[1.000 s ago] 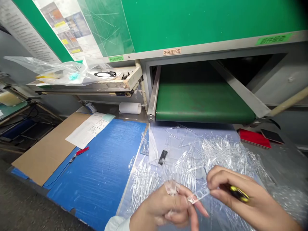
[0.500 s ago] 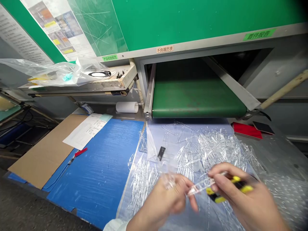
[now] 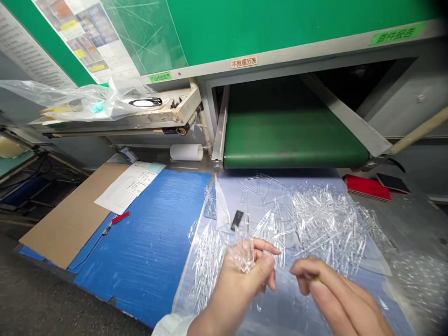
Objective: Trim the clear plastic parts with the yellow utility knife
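My left hand (image 3: 241,284) is closed around several clear plastic strips (image 3: 245,249) that fan upward from the palm. To its right, my right hand (image 3: 336,291) is curled, fingertips bent toward the thumb. A small yellow bit (image 3: 317,279) of a yellow-and-black handled tool shows between those fingers; the rest of the tool is hidden by the hand. The two hands are apart, above a pale blue sheet. Beyond them lies a large heap of clear plastic strips (image 3: 325,214), and a narrower pile of similar strips (image 3: 208,261) is left of my left hand. A small black piece (image 3: 237,220) lies close beyond the left hand.
A green conveyor belt (image 3: 294,140) ends behind the strips. Left are a blue board (image 3: 150,233), brown cardboard (image 3: 70,214), paper (image 3: 126,189) and a red-handled cutter (image 3: 121,217). A red pad (image 3: 367,186) and bubble wrap (image 3: 420,284) are at right.
The strip held between both hands is no longer there. My hands have parted, the left has turned palm up, and the tool in my right hand is now mostly hidden. The view has shifted slightly.
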### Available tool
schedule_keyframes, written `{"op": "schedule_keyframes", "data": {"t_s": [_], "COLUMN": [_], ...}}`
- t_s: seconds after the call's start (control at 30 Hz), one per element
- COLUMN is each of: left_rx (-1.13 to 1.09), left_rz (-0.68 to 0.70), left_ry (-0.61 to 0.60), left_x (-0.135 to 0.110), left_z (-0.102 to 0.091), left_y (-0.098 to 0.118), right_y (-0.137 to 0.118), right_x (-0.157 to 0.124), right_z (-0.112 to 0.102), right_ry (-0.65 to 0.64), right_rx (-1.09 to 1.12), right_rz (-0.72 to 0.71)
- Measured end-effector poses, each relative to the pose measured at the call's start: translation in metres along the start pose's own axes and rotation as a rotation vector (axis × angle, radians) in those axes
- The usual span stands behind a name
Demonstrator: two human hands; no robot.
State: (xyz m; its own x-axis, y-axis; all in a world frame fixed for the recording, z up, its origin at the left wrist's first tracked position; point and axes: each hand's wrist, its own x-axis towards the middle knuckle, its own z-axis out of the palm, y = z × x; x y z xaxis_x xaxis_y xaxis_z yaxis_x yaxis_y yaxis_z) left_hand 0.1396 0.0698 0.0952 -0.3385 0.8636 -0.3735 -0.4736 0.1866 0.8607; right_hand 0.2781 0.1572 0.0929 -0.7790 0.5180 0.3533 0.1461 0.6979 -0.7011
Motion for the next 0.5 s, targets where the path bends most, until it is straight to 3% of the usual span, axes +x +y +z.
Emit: {"op": "schedule_keyframes", "data": {"t_s": [0.17,0.5], "left_rx": [0.127,0.147], "left_rz": [0.046,0.069], "left_ry": [-0.030,-0.054], "left_x": [-0.0045,-0.0049], "left_z": [0.0021,0.0052], "left_y": [-0.0013,0.0018], "right_y": [0.0011,0.0017], "right_x": [0.0026,0.0030], "right_z": [-0.0029,-0.0010], "right_ry": [-0.089,-0.072], "right_rx": [-0.059,-0.077], "right_rz": [0.057,0.037]}}
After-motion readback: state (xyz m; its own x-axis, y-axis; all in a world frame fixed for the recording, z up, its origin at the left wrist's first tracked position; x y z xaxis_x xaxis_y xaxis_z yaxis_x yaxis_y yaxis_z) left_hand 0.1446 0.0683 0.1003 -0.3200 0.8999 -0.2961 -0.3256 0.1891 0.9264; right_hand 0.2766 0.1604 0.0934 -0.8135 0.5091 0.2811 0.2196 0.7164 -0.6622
